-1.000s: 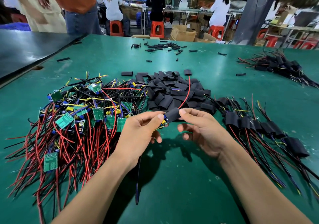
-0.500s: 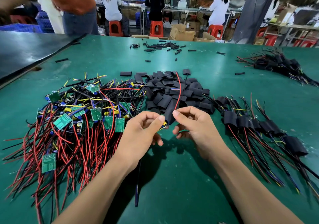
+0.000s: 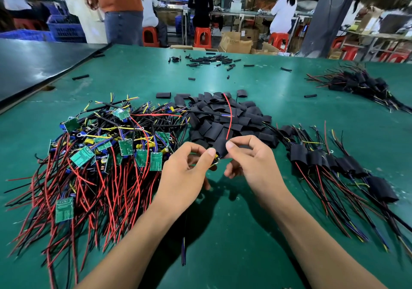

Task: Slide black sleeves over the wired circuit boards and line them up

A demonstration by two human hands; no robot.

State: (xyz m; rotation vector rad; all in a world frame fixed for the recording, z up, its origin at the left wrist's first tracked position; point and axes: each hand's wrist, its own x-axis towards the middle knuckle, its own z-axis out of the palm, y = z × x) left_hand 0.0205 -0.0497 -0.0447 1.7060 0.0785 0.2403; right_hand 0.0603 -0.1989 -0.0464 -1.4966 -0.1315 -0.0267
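Observation:
My left hand (image 3: 185, 175) pinches the end of a wired circuit board (image 3: 215, 159), of which only a small yellow and blue bit shows. My right hand (image 3: 252, 164) pinches a black sleeve (image 3: 219, 146) that covers most of that board. A red wire (image 3: 229, 116) rises from the sleeve's far end, and a dark wire hangs below my hands. Bare green boards with red and black wires (image 3: 93, 157) lie heaped at the left. Loose black sleeves (image 3: 223, 119) are piled behind my hands. Sleeved boards (image 3: 323, 161) lie in a row at the right.
The green table mat (image 3: 223, 233) spreads in front of me. Small black tube pieces (image 3: 209, 59) are scattered at the far middle, and another bundle of sleeved boards (image 3: 356, 83) lies at the far right. People work on red stools beyond the table.
The sleeve has gone further over the board. The red wire has swung from leaning right to nearly upright. My hands have stayed close together.

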